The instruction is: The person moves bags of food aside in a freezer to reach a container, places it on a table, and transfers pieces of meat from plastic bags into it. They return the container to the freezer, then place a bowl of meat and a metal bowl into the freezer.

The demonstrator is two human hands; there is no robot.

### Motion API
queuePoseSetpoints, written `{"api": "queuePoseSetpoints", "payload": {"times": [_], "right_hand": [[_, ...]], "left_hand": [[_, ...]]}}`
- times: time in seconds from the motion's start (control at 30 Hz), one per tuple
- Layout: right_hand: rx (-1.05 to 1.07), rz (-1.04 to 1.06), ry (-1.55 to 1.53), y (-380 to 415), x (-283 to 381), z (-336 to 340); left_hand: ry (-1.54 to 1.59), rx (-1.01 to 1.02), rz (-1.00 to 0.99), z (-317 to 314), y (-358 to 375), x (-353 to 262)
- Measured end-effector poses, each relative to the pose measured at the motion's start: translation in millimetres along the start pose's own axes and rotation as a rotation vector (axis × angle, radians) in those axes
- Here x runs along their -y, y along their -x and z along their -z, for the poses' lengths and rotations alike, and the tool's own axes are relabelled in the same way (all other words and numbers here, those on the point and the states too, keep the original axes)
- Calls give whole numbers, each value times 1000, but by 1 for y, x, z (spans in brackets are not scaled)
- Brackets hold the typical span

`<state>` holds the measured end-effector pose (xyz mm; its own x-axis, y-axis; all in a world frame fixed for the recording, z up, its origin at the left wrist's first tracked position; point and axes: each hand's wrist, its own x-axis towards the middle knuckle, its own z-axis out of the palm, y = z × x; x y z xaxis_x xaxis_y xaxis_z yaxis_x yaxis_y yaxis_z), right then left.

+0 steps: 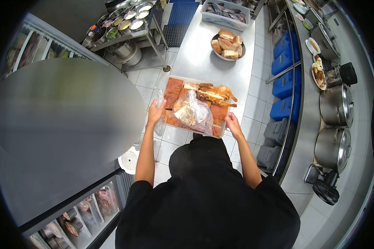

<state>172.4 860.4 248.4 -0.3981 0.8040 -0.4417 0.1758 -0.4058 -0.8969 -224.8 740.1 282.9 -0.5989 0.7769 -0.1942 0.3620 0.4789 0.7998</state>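
Observation:
A shallow plastic tray [195, 79] is held in front of my body, its far end over or against the near end of the steel table. It carries reddish-brown slabs of meat [174, 88], a roasted bird [212, 95] and a knotted clear plastic bag [195, 112] with pale food inside. My left hand [155, 113] is closed on the tray's left edge, where a crumpled clear plastic sheet or bag [159, 126] hangs. My right hand [233, 125] grips the right edge near the front corner. The fingers under the rim are hidden.
On the steel table [195, 54] stand a bowl of meat blocks [228, 46] and a tub of dark fish [226, 16]. Refrigerator shelves with trays [87, 207] are at left, by a large grey panel [66, 120]. A counter with lidded pots [333, 106] runs along the right.

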Motion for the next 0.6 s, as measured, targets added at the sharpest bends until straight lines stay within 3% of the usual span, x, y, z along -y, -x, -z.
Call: {"api": "queuePoseSetpoints", "payload": {"times": [0.13, 0.23, 0.37, 0.43, 0.5, 0.53, 0.6], "right_hand": [[27, 17, -104, -1, 9, -6], [-4, 207, -9, -4, 0, -10], [-36, 131, -73, 3, -3, -6], [-70, 100, -187, 5, -1, -11], [-98, 65, -222, 7, 2, -13], [-66, 83, -177, 7, 3, -12], [-2, 122, -92, 7, 2, -5]], "left_hand": [[322, 137, 55, -3, -36, 26], [528, 80, 43, -12, -20, 24], [579, 4, 77, -20, 26, 44], [902, -174, 409, -35, 55, 88], [1721, 45, 458, -58, 92, 109], [1918, 182, 492, -73, 103, 110], [1954, 286, 499, -93, 111, 107]]}}
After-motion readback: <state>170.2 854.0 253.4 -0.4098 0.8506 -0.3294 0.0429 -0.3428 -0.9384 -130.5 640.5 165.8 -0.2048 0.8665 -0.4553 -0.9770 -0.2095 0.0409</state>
